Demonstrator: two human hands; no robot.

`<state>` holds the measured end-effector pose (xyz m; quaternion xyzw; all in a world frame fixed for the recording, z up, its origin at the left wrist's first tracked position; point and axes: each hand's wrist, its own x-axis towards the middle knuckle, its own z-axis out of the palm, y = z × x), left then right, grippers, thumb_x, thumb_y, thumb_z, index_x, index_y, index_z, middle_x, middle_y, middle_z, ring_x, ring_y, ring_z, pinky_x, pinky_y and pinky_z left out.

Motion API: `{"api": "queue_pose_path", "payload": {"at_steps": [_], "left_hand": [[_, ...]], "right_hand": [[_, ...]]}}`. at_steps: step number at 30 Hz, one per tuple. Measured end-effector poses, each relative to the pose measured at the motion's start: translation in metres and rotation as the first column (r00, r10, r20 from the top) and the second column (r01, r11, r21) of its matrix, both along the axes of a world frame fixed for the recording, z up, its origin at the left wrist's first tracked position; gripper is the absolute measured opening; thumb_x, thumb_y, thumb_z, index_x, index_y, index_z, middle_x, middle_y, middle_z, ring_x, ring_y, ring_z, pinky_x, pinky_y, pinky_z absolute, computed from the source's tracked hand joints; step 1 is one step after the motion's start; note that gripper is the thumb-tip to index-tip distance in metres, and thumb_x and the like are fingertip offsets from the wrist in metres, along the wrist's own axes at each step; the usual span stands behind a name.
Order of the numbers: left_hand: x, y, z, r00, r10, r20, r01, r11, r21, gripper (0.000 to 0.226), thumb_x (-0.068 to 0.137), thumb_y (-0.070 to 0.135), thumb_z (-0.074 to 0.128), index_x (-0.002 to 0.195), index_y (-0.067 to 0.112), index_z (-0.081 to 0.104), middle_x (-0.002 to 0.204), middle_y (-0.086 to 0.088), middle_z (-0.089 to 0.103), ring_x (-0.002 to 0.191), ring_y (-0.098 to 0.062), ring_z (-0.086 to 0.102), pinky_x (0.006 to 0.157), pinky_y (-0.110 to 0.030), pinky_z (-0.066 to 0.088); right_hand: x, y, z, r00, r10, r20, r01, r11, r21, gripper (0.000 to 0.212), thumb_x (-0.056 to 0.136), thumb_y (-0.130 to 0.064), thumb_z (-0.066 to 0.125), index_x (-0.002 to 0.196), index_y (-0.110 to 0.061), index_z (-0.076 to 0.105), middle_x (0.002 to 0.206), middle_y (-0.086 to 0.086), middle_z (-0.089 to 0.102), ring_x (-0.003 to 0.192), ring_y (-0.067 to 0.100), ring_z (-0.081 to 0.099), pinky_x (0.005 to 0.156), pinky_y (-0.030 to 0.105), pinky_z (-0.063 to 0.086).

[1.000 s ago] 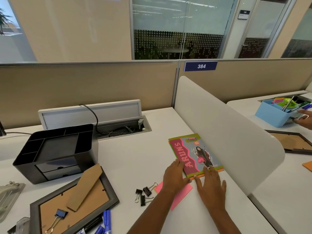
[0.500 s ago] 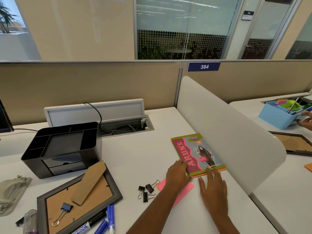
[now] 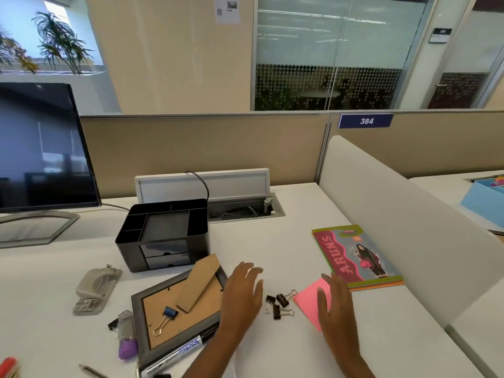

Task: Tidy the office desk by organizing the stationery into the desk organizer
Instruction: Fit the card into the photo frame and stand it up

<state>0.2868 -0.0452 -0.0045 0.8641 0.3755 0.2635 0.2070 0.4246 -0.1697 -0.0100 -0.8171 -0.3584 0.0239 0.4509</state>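
Both hands are loose, fingers spread, nothing held. The left hand [image 3: 242, 293] is between the picture frame [image 3: 152, 304] and the little pile of black binder clips [image 3: 279, 305]. The right hand [image 3: 335, 306] is over the pink sticky pad [image 3: 308, 300], can't really tell if it's touching it. The black desk organizer [image 3: 163, 233] stands further back on the desk [image 3: 272, 241], just behind the frame. The notebook [image 3: 357, 257] lies along the white divider [image 3: 395, 214], just beyond the pad. A blue binder clip [image 3: 168, 314] lies on the frame's backing.
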Motion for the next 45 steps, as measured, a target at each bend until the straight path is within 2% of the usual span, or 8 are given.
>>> {"api": "queue_pose_path", "payload": {"at_steps": [5, 10, 15, 19, 28, 35, 39, 45], "left_hand": [[-0.06, 0.027, -0.002, 0.992, 0.122, -0.042, -0.123, 0.992, -0.024, 0.025, 0.096, 0.02, 0.041, 0.116, 0.018, 0.056, 0.119, 0.0, 0.059, 0.101, -0.01, 0.054, 0.083, -0.012, 0.032], [-0.115, 0.057, -0.001, 0.942, 0.311, -0.125, -0.31, 0.95, 0.022, 0.028, 0.094, 0.02, 0.041, 0.116, 0.016, 0.058, 0.115, -0.003, 0.061, 0.103, -0.017, 0.054, 0.087, -0.025, 0.04], [-0.156, 0.076, 0.002, 0.828, 0.423, -0.369, -0.479, 0.875, -0.071, 0.029, 0.091, 0.019, 0.038, 0.116, 0.013, 0.051, 0.116, -0.008, 0.054, 0.106, -0.022, 0.05, 0.087, -0.03, 0.042], [-0.171, 0.081, 0.004, 0.81, 0.408, -0.42, -0.487, 0.868, -0.097, 0.027, 0.094, 0.021, 0.038, 0.115, 0.01, 0.049, 0.118, -0.01, 0.049, 0.107, -0.023, 0.051, 0.085, -0.03, 0.045], [-0.168, 0.084, 0.011, 0.848, 0.422, -0.322, -0.51, 0.814, -0.277, 0.026, 0.096, 0.013, 0.037, 0.116, 0.005, 0.052, 0.124, -0.019, 0.042, 0.108, -0.031, 0.053, 0.091, -0.034, 0.046], [-0.177, 0.093, 0.006, 0.887, 0.435, -0.153, -0.457, 0.78, -0.427, 0.027, 0.092, 0.011, 0.049, 0.117, 0.005, 0.055, 0.124, -0.02, 0.049, 0.109, -0.033, 0.053, 0.094, -0.035, 0.043], [-0.179, 0.095, 0.013, 0.907, 0.42, -0.003, -0.374, 0.806, -0.459, 0.025, 0.086, 0.009, 0.058, 0.111, 0.004, 0.06, 0.118, -0.021, 0.056, 0.101, -0.031, 0.058, 0.09, -0.035, 0.045], [-0.178, 0.103, 0.043, 0.918, 0.357, 0.17, -0.277, 0.887, -0.369, 0.027, 0.082, 0.004, 0.064, 0.109, -0.002, 0.062, 0.113, -0.024, 0.059, 0.103, -0.031, 0.059, 0.093, -0.035, 0.046]], "right_hand": [[-0.058, 0.029, 0.01, 0.956, 0.289, 0.044, -0.287, 0.957, -0.045, 0.026, 0.092, -0.008, 0.048, 0.117, -0.01, 0.057, 0.131, 0.006, 0.05, 0.129, 0.017, 0.04, 0.105, 0.02, 0.029], [-0.116, 0.054, 0.001, 0.853, 0.515, 0.08, -0.491, 0.846, -0.208, 0.032, 0.097, -0.023, 0.037, 0.126, -0.019, 0.05, 0.138, -0.005, 0.04, 0.125, 0.0, 0.034, 0.1, 0.002, 0.017], [-0.139, 0.065, -0.003, 0.932, 0.361, -0.033, -0.349, 0.87, -0.349, 0.045, 0.097, -0.033, 0.036, 0.139, -0.021, 0.03, 0.15, 0.002, 0.021, 0.138, 0.015, 0.02, 0.112, 0.021, 0.018], [-0.134, 0.076, 0.007, 0.968, 0.248, -0.045, -0.241, 0.862, -0.447, 0.047, 0.097, -0.031, 0.038, 0.14, -0.017, 0.025, 0.139, 0.006, 0.038, 0.128, 0.018, 0.035, 0.104, 0.024, 0.032], [-0.135, 0.104, 0.026, 0.974, 0.133, -0.183, -0.213, 0.811, -0.544, 0.008, 0.091, -0.024, 0.049, 0.093, -0.016, 0.047, 0.103, 0.009, 0.049, 0.104, 0.023, 0.049, 0.088, 0.027, 0.041], [-0.118, 0.102, 0.03, 0.851, 0.049, -0.522, -0.241, 0.921, -0.306, 0.047, 0.079, -0.007, 0.067, 0.044, -0.013, 0.036, 0.05, 0.002, 0.038, 0.049, 0.012, 0.036, 0.05, 0.022, 0.028], [-0.114, 0.098, 0.039, 0.813, 0.088, -0.575, -0.236, 0.953, -0.188, 0.013, 0.081, -0.005, 0.065, 0.072, 0.004, 0.065, 0.069, 0.01, 0.056, 0.068, 0.02, 0.051, 0.066, 0.03, 0.041], [-0.109, 0.098, 0.047, 0.862, 0.085, -0.499, -0.147, 0.985, -0.086, 0.025, 0.084, -0.004, 0.061, 0.109, 0.001, 0.059, 0.097, 0.009, 0.059, 0.093, 0.022, 0.054, 0.085, 0.032, 0.044]]}}
